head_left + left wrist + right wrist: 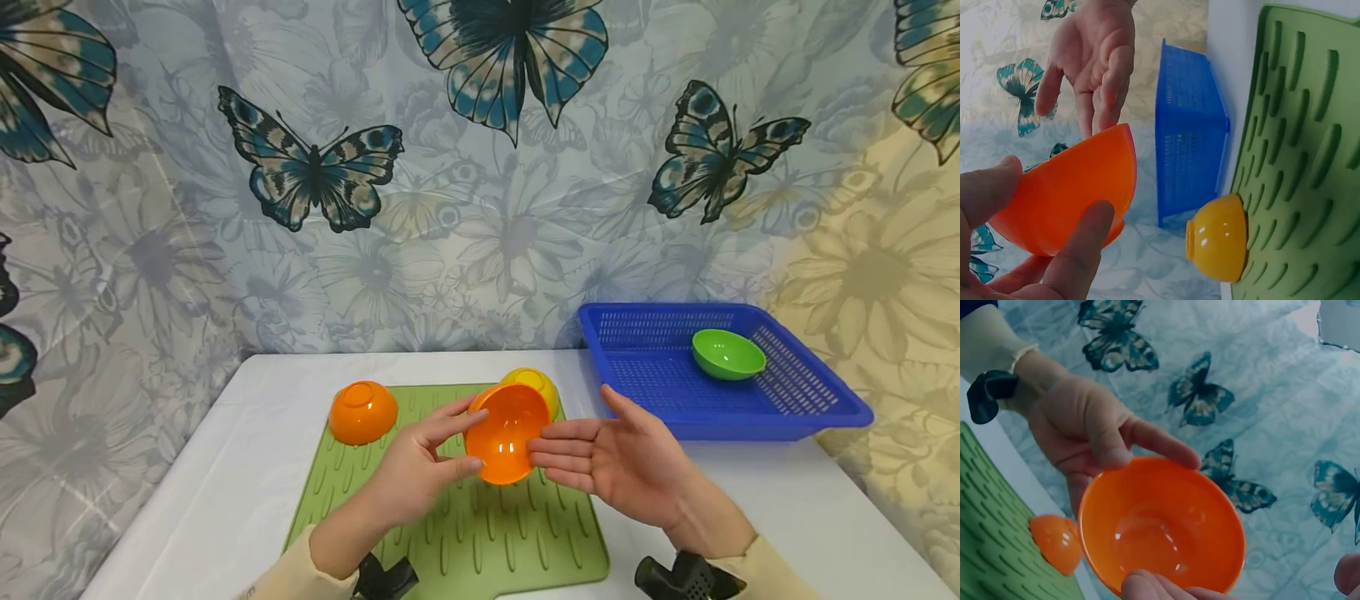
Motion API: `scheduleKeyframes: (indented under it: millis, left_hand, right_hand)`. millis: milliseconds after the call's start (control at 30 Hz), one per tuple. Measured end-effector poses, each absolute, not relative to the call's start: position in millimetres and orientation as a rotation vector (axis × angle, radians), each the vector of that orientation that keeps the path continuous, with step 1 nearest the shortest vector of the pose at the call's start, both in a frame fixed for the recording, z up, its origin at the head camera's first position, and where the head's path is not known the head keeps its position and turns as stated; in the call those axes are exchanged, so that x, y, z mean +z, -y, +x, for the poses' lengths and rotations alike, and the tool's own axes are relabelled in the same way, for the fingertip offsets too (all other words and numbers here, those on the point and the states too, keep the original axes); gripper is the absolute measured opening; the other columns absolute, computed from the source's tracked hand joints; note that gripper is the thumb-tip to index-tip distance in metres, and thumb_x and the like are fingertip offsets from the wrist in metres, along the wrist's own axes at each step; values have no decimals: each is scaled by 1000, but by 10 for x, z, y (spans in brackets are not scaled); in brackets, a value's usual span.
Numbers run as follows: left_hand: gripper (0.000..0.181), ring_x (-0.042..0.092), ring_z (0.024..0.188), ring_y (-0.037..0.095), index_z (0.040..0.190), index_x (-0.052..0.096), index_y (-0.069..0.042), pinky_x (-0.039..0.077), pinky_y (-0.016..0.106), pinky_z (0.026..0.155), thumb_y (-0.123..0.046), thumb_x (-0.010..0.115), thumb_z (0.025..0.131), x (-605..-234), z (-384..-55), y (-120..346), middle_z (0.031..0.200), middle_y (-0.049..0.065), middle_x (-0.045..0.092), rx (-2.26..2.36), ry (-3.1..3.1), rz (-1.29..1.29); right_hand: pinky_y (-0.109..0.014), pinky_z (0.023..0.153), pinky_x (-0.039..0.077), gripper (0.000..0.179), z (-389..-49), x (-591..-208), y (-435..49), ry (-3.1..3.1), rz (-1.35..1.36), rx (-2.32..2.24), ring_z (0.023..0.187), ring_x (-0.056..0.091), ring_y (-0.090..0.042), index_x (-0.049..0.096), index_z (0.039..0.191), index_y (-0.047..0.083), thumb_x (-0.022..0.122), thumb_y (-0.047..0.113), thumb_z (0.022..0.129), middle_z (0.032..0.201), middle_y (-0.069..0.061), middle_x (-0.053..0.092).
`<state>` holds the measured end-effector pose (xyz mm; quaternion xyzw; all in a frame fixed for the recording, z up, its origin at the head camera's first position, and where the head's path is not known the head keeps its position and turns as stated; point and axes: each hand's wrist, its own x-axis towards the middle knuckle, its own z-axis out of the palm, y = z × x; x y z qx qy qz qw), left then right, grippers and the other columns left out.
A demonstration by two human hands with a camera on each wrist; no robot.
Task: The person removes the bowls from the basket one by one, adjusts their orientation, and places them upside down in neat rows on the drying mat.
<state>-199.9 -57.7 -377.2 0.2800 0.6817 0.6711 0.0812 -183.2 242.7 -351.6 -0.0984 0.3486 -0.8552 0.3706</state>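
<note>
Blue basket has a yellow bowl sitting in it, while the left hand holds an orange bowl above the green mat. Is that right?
Not quite: the head view shows a green bowl in the blue basket, not a yellow one. The left hand does hold an orange bowl above the green mat.

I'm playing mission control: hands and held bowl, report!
Left fingers grip lifted orange bowl. Right fingers straight, at its rim. Nothing visibly in the way.
</note>
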Motion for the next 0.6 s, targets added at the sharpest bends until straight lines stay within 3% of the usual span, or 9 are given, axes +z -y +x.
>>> scheduleKeyframes:
  millis: [167,267,433,600]
  left_hand:
    - [50,59,118,36,136,61,-3,57,37,83,4,73,88,-3777,-1971,592,157,11,32,2012,-1994,856]
    - [47,57,122,33,134,64,-5,57,36,83,4,72,88,-3788,-1958,617,158,6,32,1971,-2060,931]
    - [44,45,134,33,124,73,-11,54,38,91,7,76,83,-3809,-1959,658,155,10,38,1656,-2444,1531]
    - [52,44,134,38,117,76,-18,51,35,94,14,75,76,-3787,-1971,685,151,20,41,1317,-2641,2038]
  right_hand:
    - [-48,117,16,97,-1857,-3550,-2390,-860,-245,-2198,142,23,-46,-6,149,-18,27,62,104,151,-36,28]
    - [-48,117,16,98,-1872,-3555,-2372,-848,-249,-2192,142,22,-47,-5,149,-19,25,62,103,151,-37,27]
    - [-48,117,15,99,-1903,-3580,-2351,-815,-248,-2173,143,18,-47,2,149,-20,26,64,103,151,-37,27]
    - [-48,117,15,95,-1935,-3619,-2357,-764,-280,-2130,142,23,-46,30,144,-21,21,64,103,147,-38,33]
